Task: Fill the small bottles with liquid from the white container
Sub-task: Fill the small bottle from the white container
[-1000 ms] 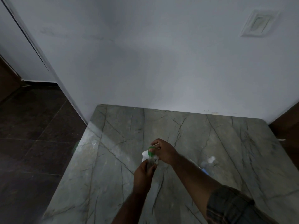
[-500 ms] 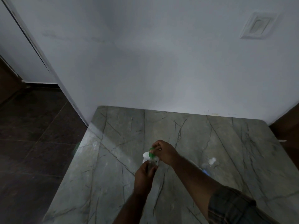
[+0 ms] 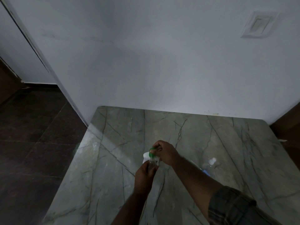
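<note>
Head cam: we see the left hand (image 3: 143, 174) w/ its grip wrapped round a small clear bottle (image 3: 151, 164), held upright just above the marble tabletop (image 3: 113, 159). Right hand (image 3: 165, 153) pinches a green piece (image 3: 152, 151) right at the bottle's mouth. White container (image 3: 146, 155) sits just behind, touching or not we can't tell. Another clear bottle w/ white cap (image 3: 210, 164) lies off to the right.

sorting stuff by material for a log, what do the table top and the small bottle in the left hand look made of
Table top: looks like polished stone or marble, possibly a stone-look laminate; grey-green with dark veins and a soft sheen.

Small bottle in the left hand: clear, the palm shows through it; likely thin plastic, though glass cannot be ruled out in this dim light.
</note>
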Motion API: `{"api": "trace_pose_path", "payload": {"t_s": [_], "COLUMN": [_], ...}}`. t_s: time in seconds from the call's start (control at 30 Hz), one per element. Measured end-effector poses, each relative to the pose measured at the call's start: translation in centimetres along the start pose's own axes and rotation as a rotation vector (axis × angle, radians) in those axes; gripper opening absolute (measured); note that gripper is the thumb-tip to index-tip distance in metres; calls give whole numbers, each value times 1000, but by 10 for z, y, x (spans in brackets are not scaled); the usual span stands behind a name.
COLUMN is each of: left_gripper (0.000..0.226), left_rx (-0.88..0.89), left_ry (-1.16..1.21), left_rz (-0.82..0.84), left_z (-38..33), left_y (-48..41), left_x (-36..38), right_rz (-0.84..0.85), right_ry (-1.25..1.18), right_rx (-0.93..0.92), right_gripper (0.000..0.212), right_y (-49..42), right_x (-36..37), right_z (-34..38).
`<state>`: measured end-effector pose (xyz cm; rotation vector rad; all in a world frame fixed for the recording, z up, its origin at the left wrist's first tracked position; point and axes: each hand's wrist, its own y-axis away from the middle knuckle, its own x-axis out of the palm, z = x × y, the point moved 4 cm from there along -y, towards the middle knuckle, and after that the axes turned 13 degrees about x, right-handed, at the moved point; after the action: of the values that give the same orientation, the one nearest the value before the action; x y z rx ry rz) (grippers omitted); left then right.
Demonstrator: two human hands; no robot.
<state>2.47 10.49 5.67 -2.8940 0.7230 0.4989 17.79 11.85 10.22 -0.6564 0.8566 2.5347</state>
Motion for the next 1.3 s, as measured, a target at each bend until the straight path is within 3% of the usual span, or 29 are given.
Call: {"api": "trace_pose_path", "payload": {"t_s": [0.17,0.57,0.73,1.3], "left_gripper": [13,20,5,12], "left_rx": [-11,-11,-32,-40], "left_ry": [-11,-17,-46,-12], "left_rz": [18,-1,31,18], "left_z": [3,-1,6,7], "left_y": [1,0,3,2], "left_x": [2,1,4,6], "right_rz": [-28,-31,-25,-14], "right_ry": [38,20,24,26], "right_rx": [-43,-48,-46,-56], "right_gripper": [17,18,17,18], "right_y": [2,4,3,4], "right_x": [4,2,8,6], "right_z": [-3,0,-7,-7]}}
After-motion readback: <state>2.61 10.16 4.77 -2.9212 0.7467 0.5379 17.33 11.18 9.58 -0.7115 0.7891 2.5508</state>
